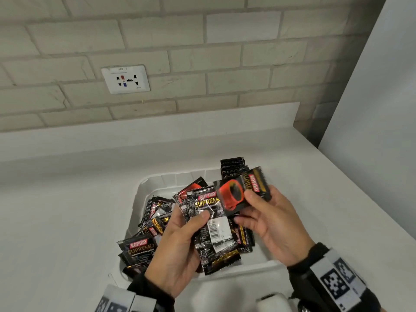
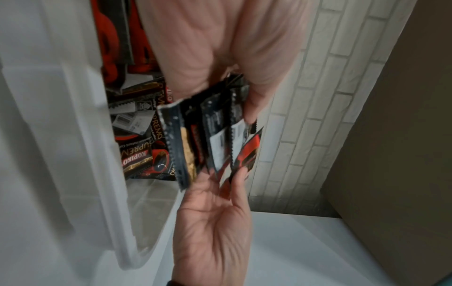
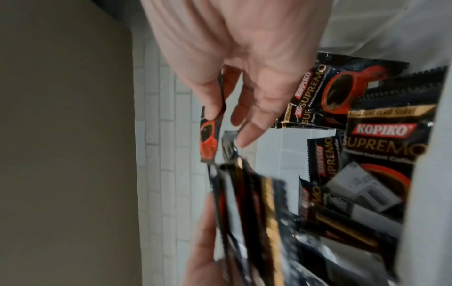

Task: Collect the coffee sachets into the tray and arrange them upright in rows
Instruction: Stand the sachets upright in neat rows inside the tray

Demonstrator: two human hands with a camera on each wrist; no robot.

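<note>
head view: the left hand (image 1: 177, 251) is gripping a fanned bundle of coffee sachets (image 1: 208, 224) above the white tray (image 1: 144, 188), thumb pressing on the front sachet and fingers curling behind. the right hand (image 1: 272, 226) is pinching a single sachet (image 1: 238, 194) by its lower edge, thumb on its printed face, holding it against the top right of the bundle. loose sachets (image 1: 155, 215) are lying jumbled flat in the tray, with 1 sachet (image 1: 138, 249) hanging over its near left rim. a small upright stack (image 1: 233, 167) is standing at the far right corner of the tray. the tray is sitting on a white counter (image 1: 67, 210) below a brick wall with a power socket (image 1: 125, 79).

left wrist view: the left hand (image 2: 208, 58) is clamping the bundle (image 2: 210, 139) edge-on, while the right hand (image 2: 212, 228) is reaching up from below, fingertips (image 2: 240, 174) touching the bundle's far end. more sachets (image 2: 139, 139) are lying in the tray (image 2: 73, 135) behind.

right wrist view: the right hand (image 3: 232, 58) is pinching the single sachet (image 3: 210, 133) between thumb and forefinger, the other fingers staying loosely extended. the blurred bundle (image 3: 257, 212) is lying just below, and loose sachets (image 3: 381, 139) are filling the tray to the right.
</note>
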